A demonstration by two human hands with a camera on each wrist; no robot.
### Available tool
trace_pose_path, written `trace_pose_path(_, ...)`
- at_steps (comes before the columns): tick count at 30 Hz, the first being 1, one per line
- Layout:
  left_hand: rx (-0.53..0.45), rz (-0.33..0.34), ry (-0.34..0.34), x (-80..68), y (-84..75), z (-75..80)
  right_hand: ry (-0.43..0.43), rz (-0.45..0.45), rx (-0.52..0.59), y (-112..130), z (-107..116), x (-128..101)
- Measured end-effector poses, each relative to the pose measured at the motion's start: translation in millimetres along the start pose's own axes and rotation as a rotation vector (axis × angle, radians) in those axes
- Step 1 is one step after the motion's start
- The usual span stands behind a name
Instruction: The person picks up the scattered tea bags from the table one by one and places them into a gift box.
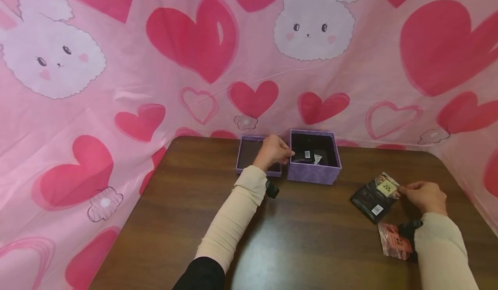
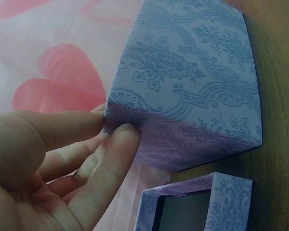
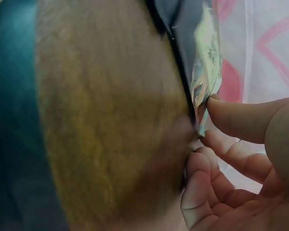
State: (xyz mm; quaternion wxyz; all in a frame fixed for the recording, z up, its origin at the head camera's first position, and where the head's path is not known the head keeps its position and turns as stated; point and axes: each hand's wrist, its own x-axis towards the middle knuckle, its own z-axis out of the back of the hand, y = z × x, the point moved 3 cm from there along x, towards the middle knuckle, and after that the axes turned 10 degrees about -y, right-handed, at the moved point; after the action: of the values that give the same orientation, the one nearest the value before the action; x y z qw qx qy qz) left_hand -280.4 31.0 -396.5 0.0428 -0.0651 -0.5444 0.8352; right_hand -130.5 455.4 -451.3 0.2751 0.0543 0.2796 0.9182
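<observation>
At the back of the table stands an open-topped purple patterned box (image 1: 313,174). Dark packets (image 1: 301,155) with a barcode label lie inside it. My left hand (image 1: 273,150) pinches the box's upper left edge between thumb and fingers; the embossed side of the box (image 2: 192,57) fills much of the left wrist view. On the right, my right hand (image 1: 426,197) pinches the corner of a black packet (image 1: 368,198) that has a yellow label and a barcode. In the right wrist view thumb and fingertips meet at this packet's (image 3: 207,57) end.
Left of the box lies its shallow purple lid (image 1: 246,151), inner side up, partly behind the left hand. A packet with a red label (image 1: 394,241) lies beside the right wrist. A pink cloth (image 1: 256,74) with hearts and rabbits hangs behind the brown table (image 1: 303,234).
</observation>
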Motion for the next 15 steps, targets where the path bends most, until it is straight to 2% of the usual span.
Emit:
trace_pose_path(7, 0.009, 0.010, 0.005, -0.4, 0.1, -1.8, -0.115, 0.146, -0.022, 4.6, -3.3, -1.4)
trace_pose_path(15, 0.007, -0.002, -0.013, -0.4, -1.2, -1.9, -0.129, 0.151, -0.014, 4.1, -4.0, 0.7)
